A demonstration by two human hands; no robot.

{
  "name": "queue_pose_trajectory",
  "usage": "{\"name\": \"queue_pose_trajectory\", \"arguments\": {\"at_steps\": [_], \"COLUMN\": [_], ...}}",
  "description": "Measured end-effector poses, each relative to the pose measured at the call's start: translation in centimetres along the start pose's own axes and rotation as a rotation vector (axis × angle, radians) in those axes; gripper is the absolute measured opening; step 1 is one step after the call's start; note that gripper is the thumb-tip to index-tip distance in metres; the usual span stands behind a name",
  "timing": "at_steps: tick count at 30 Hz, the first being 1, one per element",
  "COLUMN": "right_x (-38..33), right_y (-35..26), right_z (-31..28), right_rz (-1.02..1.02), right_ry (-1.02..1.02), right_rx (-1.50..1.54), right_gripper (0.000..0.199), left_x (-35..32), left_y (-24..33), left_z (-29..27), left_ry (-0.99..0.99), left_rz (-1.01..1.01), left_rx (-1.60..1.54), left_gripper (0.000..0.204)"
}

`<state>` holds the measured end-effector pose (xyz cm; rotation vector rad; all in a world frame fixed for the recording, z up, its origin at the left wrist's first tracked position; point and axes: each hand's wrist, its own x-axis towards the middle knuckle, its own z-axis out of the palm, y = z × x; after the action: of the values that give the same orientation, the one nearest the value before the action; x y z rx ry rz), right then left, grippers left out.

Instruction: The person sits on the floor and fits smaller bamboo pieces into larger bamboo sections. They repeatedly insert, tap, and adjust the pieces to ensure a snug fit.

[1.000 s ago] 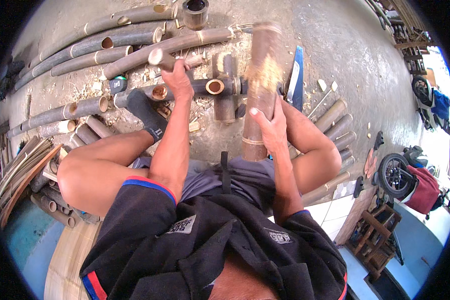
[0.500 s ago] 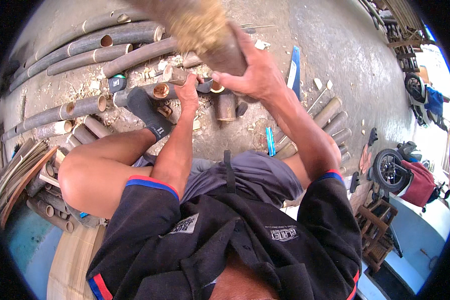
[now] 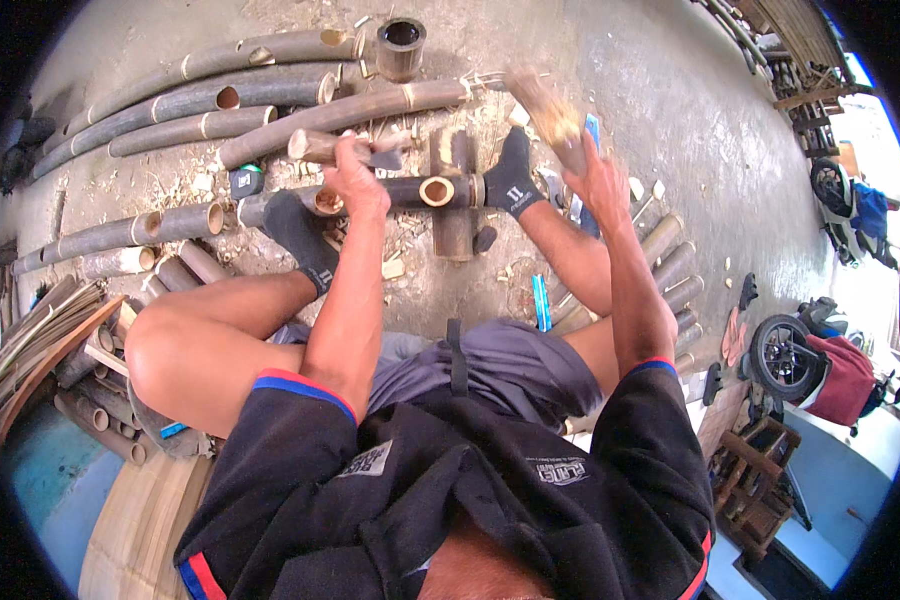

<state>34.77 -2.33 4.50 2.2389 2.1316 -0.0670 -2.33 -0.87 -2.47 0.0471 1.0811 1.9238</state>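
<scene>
In the head view, the left hand [image 3: 355,180] is clamped on a short bamboo piece [image 3: 315,146] with a dark blade [image 3: 385,158], at 11 o'clock. The right hand [image 3: 595,180] grips a blurred wooden club [image 3: 545,105], at 1 o'clock. Between the socked feet lies a bamboo tube [image 3: 430,190] on the floor [image 3: 650,90], just under the left hand.

This looks like an open-air bamboo workshop on a bare concrete floor [image 3: 670,130]. Long bamboo poles [image 3: 190,100] lie in rows, cut bamboo sections [image 3: 670,270] and split bamboo strips [image 3: 30,340] are heaped alongside, and wood chips [image 3: 185,180] litter the ground. A parked motorbike [image 3: 810,360] stands at the edge, probably by a street.
</scene>
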Motion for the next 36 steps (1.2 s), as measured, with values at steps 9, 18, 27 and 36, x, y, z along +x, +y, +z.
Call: {"name": "queue_pose_trajectory", "arguments": {"at_steps": [9,18,27,36], "right_x": [-3.2,-7.0,0.9,15.4], "right_y": [3.9,-12.4,-16.5,-23.3], "right_z": [6.6,2.3,2.3,0.8], "right_rz": [0.109,0.548,0.471,0.227], "right_ry": [-0.088,-0.486,-0.174,-0.295], "right_rx": [-0.036,2.049,2.249,1.720], "right_gripper": [0.077,0.061,0.032,0.031], "left_x": [-7.2,-12.6,-4.1,-0.6], "left_y": [0.4,-1.4,-0.2,-1.9], "left_z": [3.6,7.4,-0.3,-7.3], "left_ry": [-0.136,-0.870,-0.967,-0.999], "left_rz": [0.191,0.800,0.668,0.456], "left_rx": [0.580,0.845,1.442,2.016], "left_gripper": [0.061,0.072,0.102,0.086]}}
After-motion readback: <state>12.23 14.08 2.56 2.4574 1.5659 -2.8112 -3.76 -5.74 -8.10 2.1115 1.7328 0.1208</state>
